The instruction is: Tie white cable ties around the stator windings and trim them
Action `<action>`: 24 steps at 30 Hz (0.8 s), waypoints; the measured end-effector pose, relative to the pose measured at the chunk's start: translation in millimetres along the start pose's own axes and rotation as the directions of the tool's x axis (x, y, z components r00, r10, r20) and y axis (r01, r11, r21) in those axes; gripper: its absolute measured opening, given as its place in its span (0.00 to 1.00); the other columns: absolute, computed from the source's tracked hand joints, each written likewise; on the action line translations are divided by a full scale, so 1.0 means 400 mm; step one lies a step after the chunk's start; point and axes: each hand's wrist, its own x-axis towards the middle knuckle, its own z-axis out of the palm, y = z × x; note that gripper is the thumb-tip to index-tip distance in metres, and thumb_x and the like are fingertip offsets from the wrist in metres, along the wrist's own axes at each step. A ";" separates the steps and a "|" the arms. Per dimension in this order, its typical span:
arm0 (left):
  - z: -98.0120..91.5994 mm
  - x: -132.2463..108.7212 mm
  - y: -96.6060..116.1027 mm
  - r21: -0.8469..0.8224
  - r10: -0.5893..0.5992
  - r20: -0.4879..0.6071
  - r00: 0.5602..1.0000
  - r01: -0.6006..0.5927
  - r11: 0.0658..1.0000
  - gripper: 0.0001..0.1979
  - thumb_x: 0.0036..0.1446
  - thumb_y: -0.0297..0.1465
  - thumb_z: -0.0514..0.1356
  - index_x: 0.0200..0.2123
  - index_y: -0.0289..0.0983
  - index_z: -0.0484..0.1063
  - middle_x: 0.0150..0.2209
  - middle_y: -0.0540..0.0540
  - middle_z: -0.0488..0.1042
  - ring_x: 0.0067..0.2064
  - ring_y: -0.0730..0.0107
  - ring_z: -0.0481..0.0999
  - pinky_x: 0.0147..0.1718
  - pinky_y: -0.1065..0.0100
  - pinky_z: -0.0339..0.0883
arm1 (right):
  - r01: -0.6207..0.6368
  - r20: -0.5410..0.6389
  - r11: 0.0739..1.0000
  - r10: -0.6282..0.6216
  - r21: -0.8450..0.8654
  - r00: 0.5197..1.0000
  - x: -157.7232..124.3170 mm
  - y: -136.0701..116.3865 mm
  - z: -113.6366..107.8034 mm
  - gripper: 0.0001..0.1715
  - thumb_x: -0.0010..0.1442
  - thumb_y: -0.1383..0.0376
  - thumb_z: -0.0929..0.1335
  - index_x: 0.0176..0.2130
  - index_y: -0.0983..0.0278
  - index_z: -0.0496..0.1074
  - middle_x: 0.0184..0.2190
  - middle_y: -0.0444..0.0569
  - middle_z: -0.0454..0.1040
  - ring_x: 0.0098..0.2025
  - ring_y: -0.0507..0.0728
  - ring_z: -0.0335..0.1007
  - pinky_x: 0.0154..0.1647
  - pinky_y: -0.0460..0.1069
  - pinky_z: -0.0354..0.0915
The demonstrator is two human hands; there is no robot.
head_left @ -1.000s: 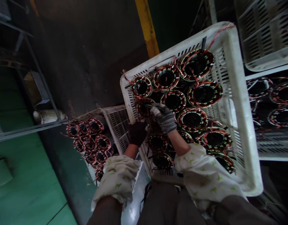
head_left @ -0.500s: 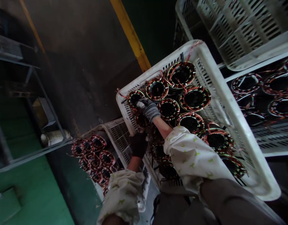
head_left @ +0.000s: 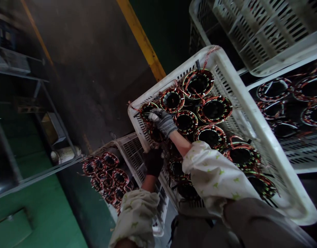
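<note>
My right hand [head_left: 162,121], in a grey-and-white knit glove, reaches into a white plastic crate [head_left: 270,160]. Its fingers are bent together on the near rim of a motor stator [head_left: 148,111] in the far left corner; the fingertips are partly hidden. My left hand [head_left: 153,162], in a dark glove, is closed over the left rim of the same crate, its fingers hard to see in shadow. Several more stators with copper windings stand upright around my right hand, such as one stator [head_left: 186,122] just right of it and another stator [head_left: 172,99] beyond.
Left of the crate, a lower white crate [head_left: 135,155] stands by a pile of stators [head_left: 106,175]. On the right are a crate with more stators [head_left: 274,89] and a slatted white crate [head_left: 266,34] above it. A metal rack [head_left: 44,93] stands at left; a yellow stripe [head_left: 140,34] crosses the floor.
The view has shifted slightly. Both hands stay at nearly the same spots, the right at the corner stator and the left at the crate rim.
</note>
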 end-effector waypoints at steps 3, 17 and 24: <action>-0.005 0.001 0.001 -0.003 0.000 0.021 1.000 0.000 1.000 0.19 0.67 0.33 0.54 0.57 0.46 0.76 0.46 0.42 0.82 0.51 0.52 0.78 0.47 0.53 0.61 | 0.141 -0.175 0.958 -0.099 0.250 0.980 -0.048 -0.063 -0.106 0.19 0.65 0.52 0.68 0.49 0.61 0.73 0.36 0.46 0.80 0.26 0.50 0.71 0.30 0.47 0.72; -0.004 0.003 0.000 0.093 -0.004 -0.070 0.998 0.011 0.996 0.21 0.70 0.32 0.51 0.58 0.41 0.77 0.48 0.37 0.81 0.51 0.49 0.78 0.46 0.53 0.63 | 0.066 -0.208 0.996 -0.078 -0.064 0.975 0.040 -0.015 -0.222 0.18 0.62 0.57 0.73 0.50 0.60 0.76 0.43 0.48 0.83 0.45 0.58 0.80 0.55 0.56 0.74; 0.003 0.009 -0.004 0.086 -0.024 -0.049 0.999 0.028 0.996 0.22 0.70 0.33 0.48 0.58 0.40 0.76 0.44 0.36 0.81 0.48 0.47 0.79 0.45 0.52 0.64 | -0.023 -0.144 0.930 -0.032 -0.366 0.989 0.027 -0.060 -0.246 0.20 0.65 0.56 0.72 0.54 0.58 0.78 0.47 0.49 0.83 0.49 0.62 0.80 0.55 0.57 0.73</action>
